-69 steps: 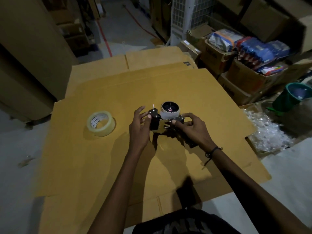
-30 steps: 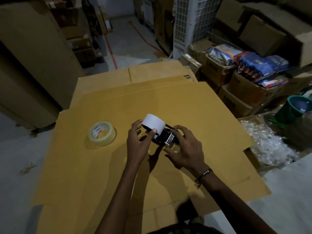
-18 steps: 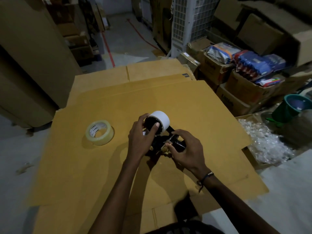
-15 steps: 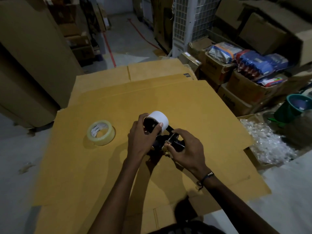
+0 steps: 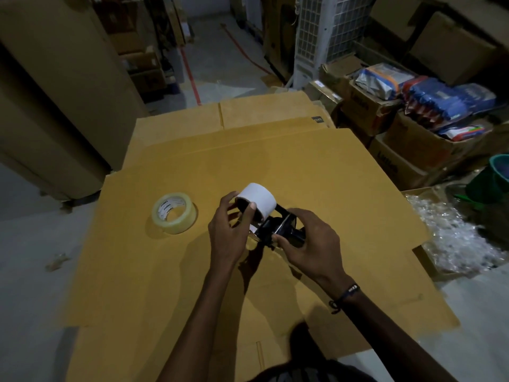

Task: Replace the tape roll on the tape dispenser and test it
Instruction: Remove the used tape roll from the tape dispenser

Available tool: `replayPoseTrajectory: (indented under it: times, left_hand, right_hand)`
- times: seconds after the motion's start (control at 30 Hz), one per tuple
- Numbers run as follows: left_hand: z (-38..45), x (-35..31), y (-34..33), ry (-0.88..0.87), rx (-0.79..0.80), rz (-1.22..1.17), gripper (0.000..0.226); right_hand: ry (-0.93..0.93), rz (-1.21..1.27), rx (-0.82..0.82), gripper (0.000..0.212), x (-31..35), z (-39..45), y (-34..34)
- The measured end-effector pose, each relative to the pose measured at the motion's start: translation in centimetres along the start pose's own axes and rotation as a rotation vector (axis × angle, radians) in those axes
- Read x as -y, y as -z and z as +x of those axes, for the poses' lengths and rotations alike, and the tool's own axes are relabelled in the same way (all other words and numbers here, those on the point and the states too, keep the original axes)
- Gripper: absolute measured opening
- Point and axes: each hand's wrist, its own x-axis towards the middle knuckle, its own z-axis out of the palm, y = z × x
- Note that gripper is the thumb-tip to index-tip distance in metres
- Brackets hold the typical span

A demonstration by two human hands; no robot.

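Left hand (image 5: 230, 232) pinches white spool (image 5: 257, 199) on the dispenser (image 5: 281, 228), likely to pull it off; right hand (image 5: 308, 244) grips dispenser steady above cardboard surface (image 5: 344, 188). Clear tape roll (image 5: 175, 212) waits nearby left.

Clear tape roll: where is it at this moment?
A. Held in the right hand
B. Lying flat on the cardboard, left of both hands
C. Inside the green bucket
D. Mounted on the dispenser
B. The clear tape roll lies on the cardboard sheet, untouched, to the left of the left hand, which grips the white roll on the dispenser that the right hand holds.
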Motion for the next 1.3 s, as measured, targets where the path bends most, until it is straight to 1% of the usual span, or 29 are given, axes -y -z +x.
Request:
replayPoseTrajectory:
  times: [0.1, 0.2, 0.27, 0.37, 0.43, 0.57, 0.63, 0.67, 0.77, 0.83, 0.9, 1.03, 1.13, 1.23, 1.3]
  left_hand:
    - [0.3, -0.1, 0.0, 0.022, -0.009, -0.003, 0.04]
    - [0.8, 0.0, 0.4, 0.015, 0.009, 0.004, 0.042]
    - [1.2, 0.1, 0.7, -0.04, 0.069, 0.028, 0.051]
    - [1.7, 0.3, 0.9, -0.18, 0.201, 0.06, 0.066]
    - [1.9, 0.4, 1.1, -0.241, 0.272, 0.069, 0.07]
    - [2.0, 0.5, 2.1, -0.202, 0.395, 0.01, 0.074]
    - [2.1, 0.5, 2.7, -0.198, 0.422, -0.009, 0.074]
    - [2.1, 0.5, 2.8, -0.204, 0.433, -0.007, 0.074]
    - [2.1, 0.0, 2.5, -0.158, 0.424, 0.004, 0.068]
    - [2.1, -0.5, 2.2, -0.092, 0.391, -0.007, 0.061]
    - [2.2, -0.7, 2.2, -0.078, 0.383, 0.003, 0.059]
    - [2.4, -0.3, 2.9, -0.168, 0.44, 0.056, 0.07]
    - [2.2, -0.1, 2.9, -0.145, 0.427, 0.07, 0.078]
    - [2.0, -0.4, 2.6, -0.062, 0.404, 0.024, 0.066]
    - [1.9, -0.5, 2.6, -0.049, 0.397, 0.021, 0.064]
  right_hand:
    - [-0.037, 0.023, 0.02, 0.069, 0.1, -0.2, 0.0]
    - [-0.056, 0.04, 0.06, 0.075, 0.3, -0.2, -0.1]
    - [-0.08, 0.074, 0.087, 0.081, 0.4, -0.4, -0.2]
    - [-0.124, 0.133, 0.122, 0.092, 0.8, -1.2, -0.6]
    - [-0.132, 0.173, 0.136, 0.093, 0.9, -1.5, -0.8]
    - [-0.131, 0.276, 0.13, 0.089, 0.0, -0.3, -0.1]
    - [-0.152, 0.373, 0.139, 0.082, -0.6, 1.0, 0.8]
    - [-0.131, 0.42, 0.153, 0.076, -0.7, 1.7, 1.1]
    - [-0.048, 0.477, 0.215, 0.066, -0.9, 3.5, 1.7]
    - [-0.075, 0.503, 0.258, 0.063, -0.9, 4.6, 1.9]
    - [-0.089, 0.515, 0.313, 0.06, -1.1, 5.4, 2.1]
    - [-0.078, 0.526, 0.44, 0.058, -1.8, 6.7, 2.4]
    - [-0.067, 0.552, 0.518, 0.058, -2.1, 6.9, 2.3]
    - [-0.04, 0.564, 0.519, 0.06, -2.2, 7.0, 2.3]
    - [-0.01, 0.558, 0.515, 0.063, -2.4, 7.1, 2.4]
